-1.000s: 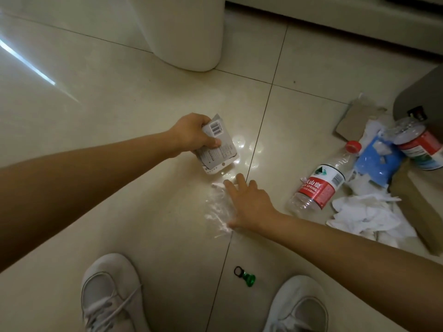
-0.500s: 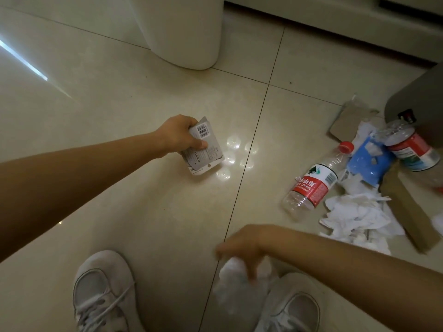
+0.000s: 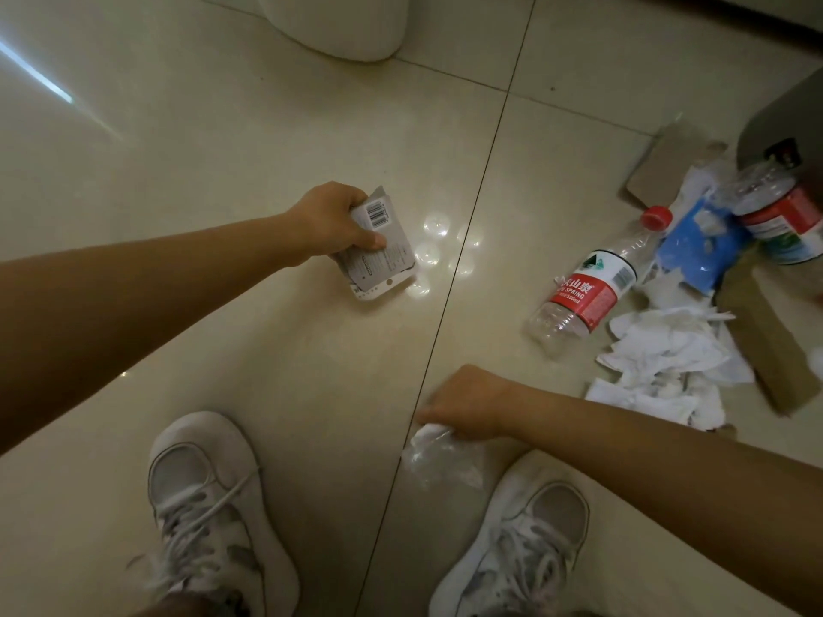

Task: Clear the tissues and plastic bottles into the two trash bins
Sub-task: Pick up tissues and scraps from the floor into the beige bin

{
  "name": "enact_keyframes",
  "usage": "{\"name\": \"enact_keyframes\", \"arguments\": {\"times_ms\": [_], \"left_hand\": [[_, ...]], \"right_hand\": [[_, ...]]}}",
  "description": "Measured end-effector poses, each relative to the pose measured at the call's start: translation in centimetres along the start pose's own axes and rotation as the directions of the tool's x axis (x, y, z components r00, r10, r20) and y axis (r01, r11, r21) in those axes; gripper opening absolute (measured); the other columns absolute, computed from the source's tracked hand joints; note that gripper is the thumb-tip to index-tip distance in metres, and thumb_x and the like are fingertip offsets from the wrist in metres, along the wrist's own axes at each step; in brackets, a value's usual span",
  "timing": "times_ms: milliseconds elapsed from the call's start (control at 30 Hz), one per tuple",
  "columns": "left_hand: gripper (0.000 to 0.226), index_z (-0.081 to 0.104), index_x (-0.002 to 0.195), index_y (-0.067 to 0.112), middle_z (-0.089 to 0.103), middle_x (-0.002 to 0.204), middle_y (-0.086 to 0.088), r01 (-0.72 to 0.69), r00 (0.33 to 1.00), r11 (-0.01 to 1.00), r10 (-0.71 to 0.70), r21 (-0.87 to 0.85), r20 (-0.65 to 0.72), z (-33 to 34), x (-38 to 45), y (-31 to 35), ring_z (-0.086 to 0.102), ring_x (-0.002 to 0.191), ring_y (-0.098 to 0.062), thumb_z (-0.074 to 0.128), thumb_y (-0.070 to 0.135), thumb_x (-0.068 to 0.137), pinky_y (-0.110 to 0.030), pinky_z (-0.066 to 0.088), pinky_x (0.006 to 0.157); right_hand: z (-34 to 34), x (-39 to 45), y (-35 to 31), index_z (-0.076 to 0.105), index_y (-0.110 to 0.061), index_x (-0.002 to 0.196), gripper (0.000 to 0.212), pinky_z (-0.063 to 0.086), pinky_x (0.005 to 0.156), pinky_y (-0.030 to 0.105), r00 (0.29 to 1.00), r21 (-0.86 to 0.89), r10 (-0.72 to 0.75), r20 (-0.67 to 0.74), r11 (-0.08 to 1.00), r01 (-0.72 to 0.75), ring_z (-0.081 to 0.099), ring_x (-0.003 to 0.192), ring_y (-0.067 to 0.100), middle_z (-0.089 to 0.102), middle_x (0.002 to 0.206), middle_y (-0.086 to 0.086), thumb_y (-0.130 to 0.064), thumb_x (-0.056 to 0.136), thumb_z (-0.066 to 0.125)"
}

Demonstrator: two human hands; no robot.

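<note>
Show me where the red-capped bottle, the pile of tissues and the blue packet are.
red-capped bottle (image 3: 585,292): head view, on its red label.
pile of tissues (image 3: 668,362): head view, on the crumpled middle.
blue packet (image 3: 694,251): head view, on its blue face.

Glossy cream floor tiles (image 3: 178,149) reflect round ceiling-light spots (image 3: 436,224) just right of the left hand (image 3: 327,220); a dark grout line (image 3: 467,256) runs between both hands, and a white rounded base (image 3: 334,24) stands beyond.

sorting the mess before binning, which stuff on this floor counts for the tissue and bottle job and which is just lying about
For the job:
- red-label bottle
- second bottle
- tissue pile
- white bin
- crumpled wad gripped by the right hand

Just lying about:
- cardboard pieces
- blue packet
- printed pack in the left hand
</note>
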State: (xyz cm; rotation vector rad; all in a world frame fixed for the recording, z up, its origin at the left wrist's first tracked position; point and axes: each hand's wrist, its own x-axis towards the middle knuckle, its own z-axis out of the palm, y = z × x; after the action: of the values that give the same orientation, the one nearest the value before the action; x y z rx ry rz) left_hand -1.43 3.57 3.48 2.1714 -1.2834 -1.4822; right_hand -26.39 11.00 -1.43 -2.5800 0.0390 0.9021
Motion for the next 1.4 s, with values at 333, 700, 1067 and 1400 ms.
{"name": "enact_keyframes", "arguments": {"times_ms": [333, 700, 1067, 1400], "left_hand": [[0.025, 0.062, 0.096, 0.010, 0.064, 0.089, -0.001, -0.038, 0.999, 0.999, 0.039, 0.026, -0.011, -1.1, -1.3, 0.5, 0.064, 0.076, -0.013, 0.078, 0.016, 0.077, -0.022, 0.053, 0.054], [0.015, 0.059, 0.102, 0.009, 0.067, 0.089, -0.006, -0.180, 0.980, 0.971, 0.163, -0.158, -0.114, -9.8, -2.6, 8.2, 0.067, 0.078, -0.018, 0.065, 0.010, 0.088, -0.026, 0.059, 0.055], [0.019, 0.058, 0.109, 0.025, 0.066, 0.090, 0.000, -0.344, 0.859, 0.924, 0.238, -0.168, -0.454, -24.0, -4.9, 16.1, 0.061, 0.072, -0.011, 0.059, 0.033, 0.092, -0.022, 0.045, 0.054], [0.037, 0.053, 0.122, 0.004, 0.062, 0.114, -0.010, -0.361, 0.830, 0.814, 0.058, -0.455, -0.555, -27.4, -0.7, 17.6, 0.064, 0.096, -0.020, 0.062, 0.024, 0.092, -0.029, 0.054, 0.079]], "right_hand": [[1.2, -0.2, 0.1, 0.048, -0.005, 0.119, 0.029, 0.036, 0.062, 0.036, 0.995, -0.018, 0.099, -0.018, 0.995, -0.099, 0.059, 0.093, 0.033, 0.048, 0.121, 0.014, -0.012, 0.091, 0.052], [-14.2, -4.7, 5.6, 0.064, -0.021, 0.101, 0.028, 0.050, 0.073, 0.027, 0.675, 0.776, 0.616, -0.407, 0.623, -0.101, 0.060, 0.083, 0.009, 0.065, 0.096, -0.008, -0.028, 0.077, 0.076], [-33.8, -8.4, 10.4, 0.067, -0.018, 0.099, 0.025, 0.060, 0.062, 0.028, 0.327, 0.819, 0.792, -0.516, 0.343, 0.461, 0.072, 0.079, 0.014, 0.074, 0.092, 0.000, -0.020, 0.077, 0.077], [-42.9, -4.1, 14.0, 0.060, -0.008, 0.107, 0.030, 0.059, 0.068, 0.031, 0.283, 0.820, 0.885, -0.370, 0.168, 0.548, 0.068, 0.079, 0.017, 0.067, 0.093, 0.004, -0.005, 0.079, 0.072]]}}
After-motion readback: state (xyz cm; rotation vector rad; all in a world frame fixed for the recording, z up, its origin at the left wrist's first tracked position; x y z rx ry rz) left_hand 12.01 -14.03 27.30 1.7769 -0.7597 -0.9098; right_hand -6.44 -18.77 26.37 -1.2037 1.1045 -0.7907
